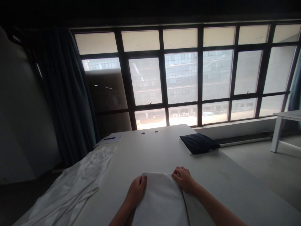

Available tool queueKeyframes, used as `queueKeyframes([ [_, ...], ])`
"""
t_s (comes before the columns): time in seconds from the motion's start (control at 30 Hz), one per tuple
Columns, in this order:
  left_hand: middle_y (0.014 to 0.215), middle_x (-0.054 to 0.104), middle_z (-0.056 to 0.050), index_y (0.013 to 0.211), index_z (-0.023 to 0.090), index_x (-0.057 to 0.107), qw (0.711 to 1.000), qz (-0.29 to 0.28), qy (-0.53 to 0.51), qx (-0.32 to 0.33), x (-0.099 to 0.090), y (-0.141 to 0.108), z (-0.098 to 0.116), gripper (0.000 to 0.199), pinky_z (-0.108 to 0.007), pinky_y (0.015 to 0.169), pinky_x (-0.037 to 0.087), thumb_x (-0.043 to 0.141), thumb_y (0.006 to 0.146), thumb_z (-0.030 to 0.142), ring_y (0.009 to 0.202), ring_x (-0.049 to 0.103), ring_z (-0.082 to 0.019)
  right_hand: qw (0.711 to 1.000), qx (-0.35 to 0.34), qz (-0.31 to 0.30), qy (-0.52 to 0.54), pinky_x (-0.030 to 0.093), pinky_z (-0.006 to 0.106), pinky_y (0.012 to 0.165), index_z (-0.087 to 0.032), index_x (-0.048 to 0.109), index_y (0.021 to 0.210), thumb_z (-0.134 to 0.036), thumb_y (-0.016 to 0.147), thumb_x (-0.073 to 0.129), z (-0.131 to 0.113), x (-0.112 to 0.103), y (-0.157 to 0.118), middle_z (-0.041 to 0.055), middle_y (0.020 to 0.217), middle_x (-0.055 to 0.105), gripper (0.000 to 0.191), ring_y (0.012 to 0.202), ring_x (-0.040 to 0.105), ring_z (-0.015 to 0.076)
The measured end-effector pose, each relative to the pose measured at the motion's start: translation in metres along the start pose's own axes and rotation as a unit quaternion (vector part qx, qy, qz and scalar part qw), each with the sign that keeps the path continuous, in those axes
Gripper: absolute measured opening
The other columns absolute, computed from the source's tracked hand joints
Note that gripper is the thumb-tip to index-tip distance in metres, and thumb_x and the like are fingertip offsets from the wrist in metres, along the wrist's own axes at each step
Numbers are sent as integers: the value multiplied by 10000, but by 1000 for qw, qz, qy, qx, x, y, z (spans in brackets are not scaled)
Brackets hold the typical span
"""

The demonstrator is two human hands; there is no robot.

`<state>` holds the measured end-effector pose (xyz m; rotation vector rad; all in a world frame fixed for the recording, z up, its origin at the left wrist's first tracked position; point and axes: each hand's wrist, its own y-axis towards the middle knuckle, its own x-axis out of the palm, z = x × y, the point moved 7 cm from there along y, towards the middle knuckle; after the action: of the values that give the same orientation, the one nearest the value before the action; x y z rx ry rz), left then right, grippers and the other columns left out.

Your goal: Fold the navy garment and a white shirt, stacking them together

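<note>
A folded white cloth (161,199) lies flat on the white table (145,153), close in front of me. My left hand (136,190) grips its far left corner, thumb on top and the other fingers curled out of sight at the edge. At the far right corner, my right hand (184,179) pinches the cloth between thumb and bent fingers. The near end of the cloth runs out of the bottom of the view.
A rumpled white cloth (77,185) covers the table's left side. On the right edge rests a folded dark cloth (197,142) with a white layer beneath. A pen (109,138) lies on paper at the far left. Windows and a curtain (68,100) stand beyond.
</note>
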<state>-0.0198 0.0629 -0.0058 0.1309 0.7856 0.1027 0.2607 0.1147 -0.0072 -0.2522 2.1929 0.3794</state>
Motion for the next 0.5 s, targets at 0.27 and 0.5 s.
queueKeyframes([
  [0.27, 818, 715, -71, 759, 238, 549, 994, 50, 93, -22, -5, 3, 1, 406, -288, 711, 406, 328, 1004, 476, 801, 671, -229, 1000, 1, -3, -9, 324, 347, 942, -241, 714, 955, -361, 934, 508, -3, 1, -3, 42, 976, 742, 239, 1027, 605, 223],
  [0.5, 870, 735, -79, 826, 232, 570, 986, 40, 156, -34, -4, 4, -2, 328, -289, 713, 399, 364, 1026, 391, 833, 688, -233, 999, 5, -11, -45, 323, 369, 945, -238, 707, 1012, -313, 938, 475, -10, 7, -4, 60, 1024, 736, 254, 1069, 589, 249],
])
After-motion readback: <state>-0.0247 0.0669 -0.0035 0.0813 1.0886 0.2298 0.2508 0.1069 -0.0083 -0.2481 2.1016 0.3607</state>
